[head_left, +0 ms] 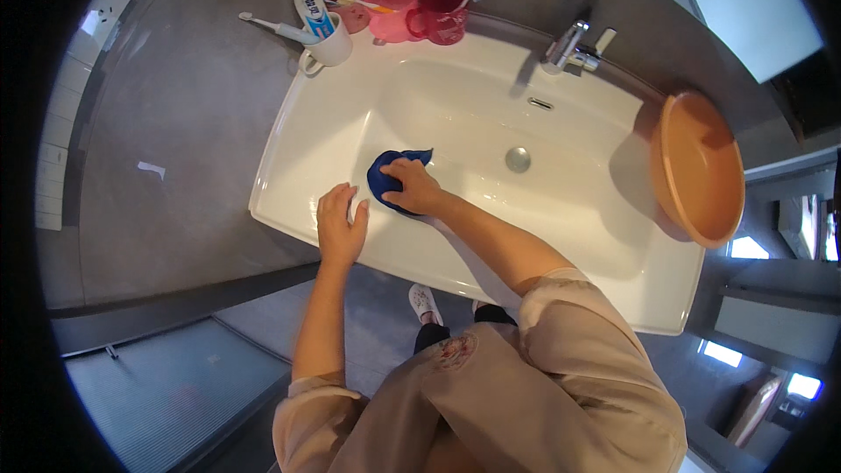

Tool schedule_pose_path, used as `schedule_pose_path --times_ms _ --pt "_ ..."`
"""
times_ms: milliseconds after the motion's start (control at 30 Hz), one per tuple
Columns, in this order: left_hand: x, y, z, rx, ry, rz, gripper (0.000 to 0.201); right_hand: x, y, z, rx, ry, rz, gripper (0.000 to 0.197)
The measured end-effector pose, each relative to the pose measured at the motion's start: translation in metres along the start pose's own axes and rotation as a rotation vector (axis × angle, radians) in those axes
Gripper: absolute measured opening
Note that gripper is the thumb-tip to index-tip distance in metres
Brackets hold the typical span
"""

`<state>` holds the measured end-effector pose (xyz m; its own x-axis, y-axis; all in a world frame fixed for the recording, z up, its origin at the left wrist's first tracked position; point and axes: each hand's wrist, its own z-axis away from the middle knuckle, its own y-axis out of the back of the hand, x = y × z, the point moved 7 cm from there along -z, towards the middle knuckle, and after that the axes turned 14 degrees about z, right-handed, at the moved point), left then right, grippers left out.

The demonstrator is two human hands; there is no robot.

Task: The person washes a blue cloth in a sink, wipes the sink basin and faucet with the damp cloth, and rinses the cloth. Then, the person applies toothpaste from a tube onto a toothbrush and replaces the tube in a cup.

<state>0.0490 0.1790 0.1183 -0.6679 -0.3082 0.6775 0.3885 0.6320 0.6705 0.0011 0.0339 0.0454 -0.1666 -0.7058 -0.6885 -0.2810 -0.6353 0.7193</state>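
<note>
My right hand (415, 188) presses down on a dark blue cloth (383, 182) at the left end of the white sink basin (464, 114). Its fingers are bent over the cloth, and a corner of the fabric sticks out beyond them. On the near left rim of the sink rests my left hand (340, 226), empty, fingers stretched out and the thumb apart. A small gap separates it from the cloth. The palm side of the right hand is hidden.
At the back left corner stand a white mug (328, 51) with toothpaste (312, 7) and an electric toothbrush (280, 29), a pink cup (393, 10) and a red cup (445, 15). A chrome faucet (569, 48) rises behind the drain (518, 159). An orange basin (697, 171) leans at the right edge.
</note>
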Motion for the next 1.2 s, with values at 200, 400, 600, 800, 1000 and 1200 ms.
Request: schedule_pose_path --times_ms 200,400,600,800,1000,1200 --pt "-0.007 0.006 0.001 0.115 0.051 0.113 0.021 0.05 0.016 -0.064 0.494 -0.453 0.06 0.04" --pt "-0.016 0.014 0.007 0.165 0.031 0.14 0.017 0.103 0.084 -0.09 0.851 -0.888 -0.813 0.047" --pt "-0.008 0.01 0.0 0.162 -0.014 0.09 0.013 0.1 0.204 -0.061 1.187 -0.468 -0.03 0.047" --pt "-0.002 0.01 -0.004 0.117 0.041 0.077 0.013 0.137 0.215 -0.117 0.323 -0.563 0.805 0.045" --pt "-0.009 0.008 -0.005 0.092 0.036 0.056 0.009 0.153 0.225 -0.041 0.799 -0.029 0.776 0.043" --pt "-0.011 0.008 -0.002 0.131 0.01 0.12 0.009 0.171 0.247 0.043 0.674 -0.322 0.656 0.045"
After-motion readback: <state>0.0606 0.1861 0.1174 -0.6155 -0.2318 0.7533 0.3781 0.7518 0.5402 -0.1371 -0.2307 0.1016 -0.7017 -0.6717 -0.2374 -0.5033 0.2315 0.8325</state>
